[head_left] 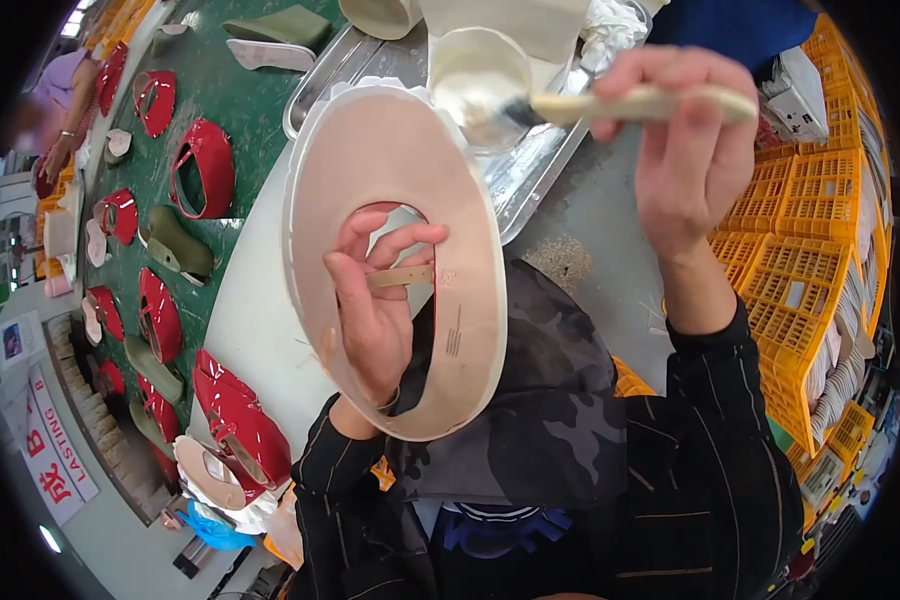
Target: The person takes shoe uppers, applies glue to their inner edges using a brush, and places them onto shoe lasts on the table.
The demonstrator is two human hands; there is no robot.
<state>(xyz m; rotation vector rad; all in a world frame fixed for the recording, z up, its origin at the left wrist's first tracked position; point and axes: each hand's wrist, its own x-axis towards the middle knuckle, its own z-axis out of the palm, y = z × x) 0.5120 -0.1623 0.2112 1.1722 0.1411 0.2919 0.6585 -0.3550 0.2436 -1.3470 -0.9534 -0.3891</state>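
My left hand [375, 310] reaches through the opening of a beige shoe upper [390, 150], its fingers on the inner edge and a narrow strap beside them. The upper's lining side faces me. In my right hand [695, 130] is a brush [630, 104] with a pale handle, held between thumb and fingers. The dark bristle end of the brush is at a round cup [482, 70] that has whitish, creamy stuff inside. This cup is on a metal tray [540, 170], just beyond the upper.
Red shoes [210, 170] and olive green shoes [180, 245] stand on a green surface at the left. Orange crates [800, 260] are stacked on the right. White crumpled material [615, 30] lies behind the tray. Another person [65, 110] is at the far upper left.
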